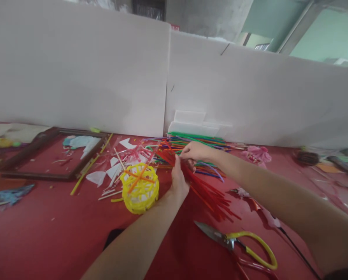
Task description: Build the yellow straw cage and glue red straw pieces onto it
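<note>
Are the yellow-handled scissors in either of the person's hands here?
No, the scissors lie on the red table, apart from the left hand and right hand, which are at the red strips.

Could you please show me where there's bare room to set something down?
Nearly bare tabletop lies between the frame and left forearm; a smaller patch between that forearm, the red bundle and scissors. It is crowded around the yellow lattice, scraps and coloured sticks.
</note>
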